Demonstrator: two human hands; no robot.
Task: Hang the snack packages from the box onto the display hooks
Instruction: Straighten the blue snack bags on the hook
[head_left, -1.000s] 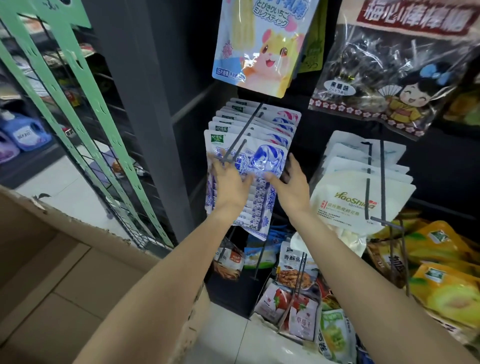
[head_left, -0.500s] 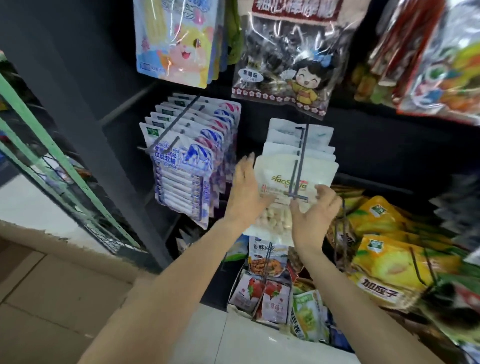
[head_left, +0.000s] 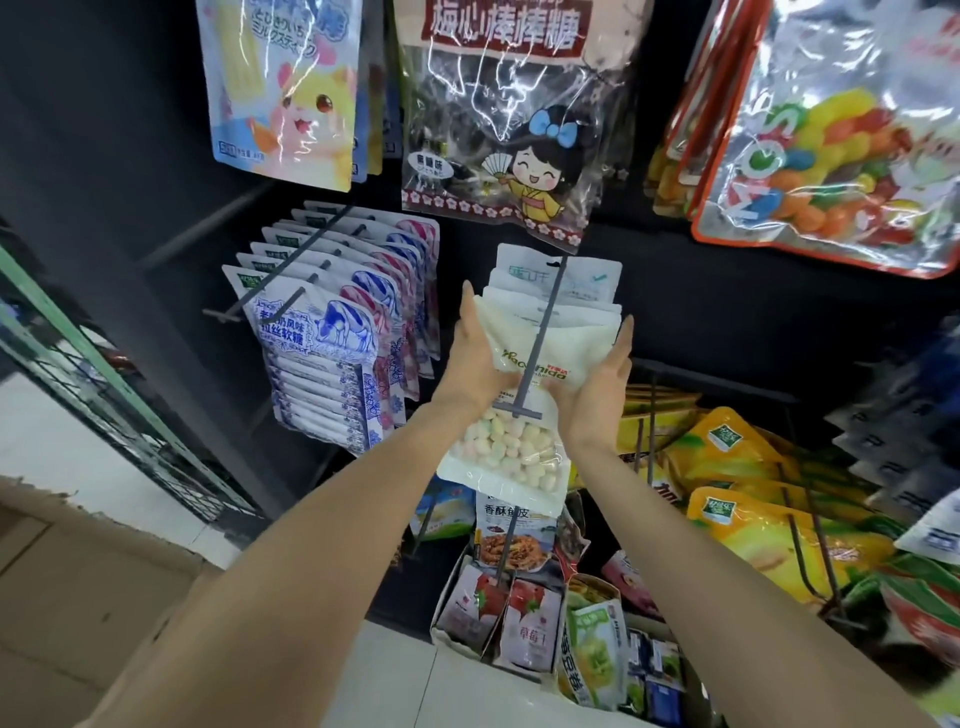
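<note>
A cardboard box (head_left: 78, 587) edge sits low at the far left, beside blue-white packs (head_left: 322, 374) crowding their hook. The left hand (head_left: 470, 358), arm stretched up, lies with straight fingers flat against the left edge of the white packs (head_left: 550, 343). These hang on a hook (head_left: 535, 353) whose crossbar juts forward between both wrists. The right hand (head_left: 602, 379), fingers straight, presses the stack's right edge. Yellow bags (head_left: 727, 457) crowd the right.

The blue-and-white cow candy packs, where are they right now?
Head view, left of centre: the cow candy packs hang left of the white pouches both hands press.
</note>
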